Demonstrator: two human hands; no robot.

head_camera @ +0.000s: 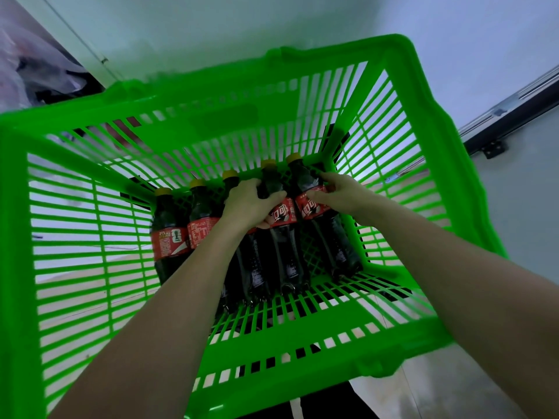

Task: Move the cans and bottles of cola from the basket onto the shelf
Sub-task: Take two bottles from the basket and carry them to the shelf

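Five cola bottles (169,234) crowd the green basket (90,122); left grip (251,204) and right grip (335,195) each clasp one.

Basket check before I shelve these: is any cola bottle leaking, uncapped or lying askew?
Nothing stands out. Five cola bottles lie side by side in the green basket, yellow caps on, no spill visible. Both hands grip bottles.

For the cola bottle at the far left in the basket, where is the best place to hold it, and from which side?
Probably from above, round the dark body between the yellow cap and red label of the far-left bottle. It lies flat on the basket floor, its upper side bare, with a neighbour bottle close on its right.
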